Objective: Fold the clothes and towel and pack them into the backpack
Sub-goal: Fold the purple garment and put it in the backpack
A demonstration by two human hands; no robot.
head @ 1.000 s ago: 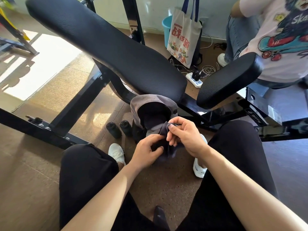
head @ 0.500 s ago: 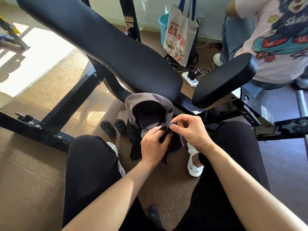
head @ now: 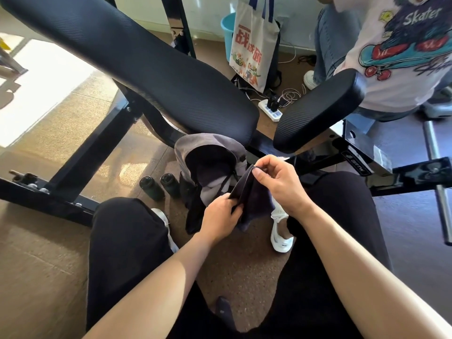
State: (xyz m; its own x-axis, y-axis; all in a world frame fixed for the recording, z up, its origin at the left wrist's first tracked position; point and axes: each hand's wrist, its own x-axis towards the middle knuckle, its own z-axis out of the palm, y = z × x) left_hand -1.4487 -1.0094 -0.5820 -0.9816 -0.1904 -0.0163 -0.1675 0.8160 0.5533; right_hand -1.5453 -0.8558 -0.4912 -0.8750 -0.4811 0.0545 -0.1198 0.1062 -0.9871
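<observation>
– Hands, status?
– Left hand grips the lower edge of the dark navy folded cloth. Right hand pinches its top corner between thumb and forefinger.
– Cloth location?
– Held off the floor, just in front of the open grey fabric backpack. Two black cylindrical bottles stand just left of the backpack, black padded bench behind it.

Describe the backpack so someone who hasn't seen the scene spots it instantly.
Find the long black bench pad slanting across the frame; the backpack sits on the floor under its lower end, by the person's knees. It is the grey fabric bag gaping open on a dark inside, unlike the two black bottles to its left and the white printed tote bag farther back.
</observation>
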